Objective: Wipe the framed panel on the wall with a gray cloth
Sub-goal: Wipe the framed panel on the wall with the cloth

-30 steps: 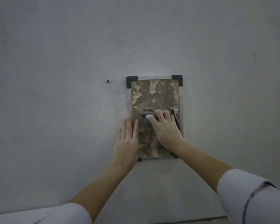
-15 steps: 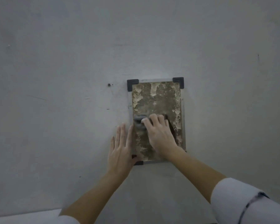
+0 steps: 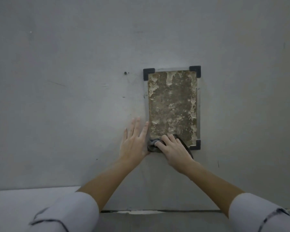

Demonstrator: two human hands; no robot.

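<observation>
The framed panel [image 3: 172, 104] hangs on the grey wall, a mottled brown-and-cream rectangle in a thin frame with black corner pieces. My right hand [image 3: 176, 151] covers its lower left corner and presses a bunched gray cloth [image 3: 152, 145] against it, fingers curled over the cloth. A dark edge of the cloth shows along the right side of that hand. My left hand [image 3: 134, 142] lies flat on the wall just left of the frame's lower edge, fingers straight and pointing up.
The grey wall [image 3: 74, 97] fills the view, with a small dark screw hole [image 3: 125, 73] left of the frame's top corner. A pale ledge [image 3: 23, 203] runs along the bottom left, and a floor seam [image 3: 141, 211] shows below my arms.
My right hand has dragged the cloth down from the panel's middle to its lower left corner. My left hand has slid down off the frame onto the wall beside it.
</observation>
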